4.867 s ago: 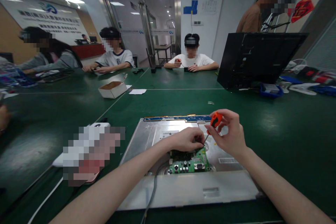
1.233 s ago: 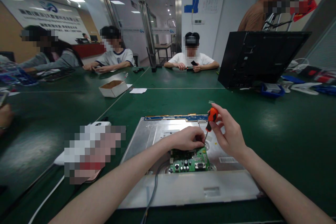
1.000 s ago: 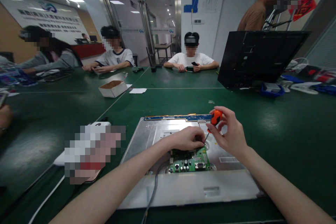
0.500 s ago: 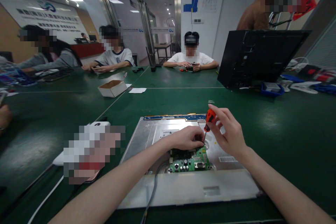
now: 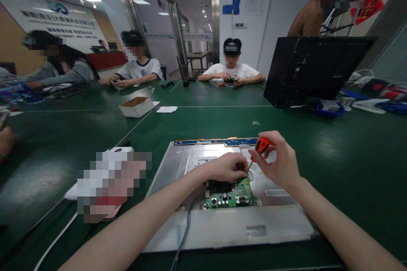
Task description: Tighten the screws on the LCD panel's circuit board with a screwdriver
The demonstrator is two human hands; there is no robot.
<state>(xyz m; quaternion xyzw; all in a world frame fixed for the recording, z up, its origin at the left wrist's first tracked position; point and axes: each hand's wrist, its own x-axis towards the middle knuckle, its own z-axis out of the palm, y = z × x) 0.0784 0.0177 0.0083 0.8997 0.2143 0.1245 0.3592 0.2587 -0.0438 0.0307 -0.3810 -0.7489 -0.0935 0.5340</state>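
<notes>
My right hand (image 5: 281,159) grips a red-and-black screwdriver (image 5: 262,145) by its handle. Its thin shaft slants down and left to the far right corner of a green circuit board (image 5: 237,194). At that same corner, the fingertips of my left hand (image 5: 229,167) are pinched together beside the screwdriver's tip; whatever they hold is hidden. The board lies on a flat silver metal panel (image 5: 229,228), and my left hand covers part of it. Along the panel's far edge runs a narrow blue circuit strip (image 5: 203,142).
A grey cable (image 5: 187,228) runs off the board toward me. Left of the panel lie a white device (image 5: 124,150) and a pixelated pinkish item (image 5: 117,194). Further off are a small open box (image 5: 136,106), a black monitor (image 5: 318,72) and people seated around the green table (image 5: 343,144).
My right hand has shifted slightly right, and the screwdriver handle now leans further right and lower. My left hand and the board stay in place.
</notes>
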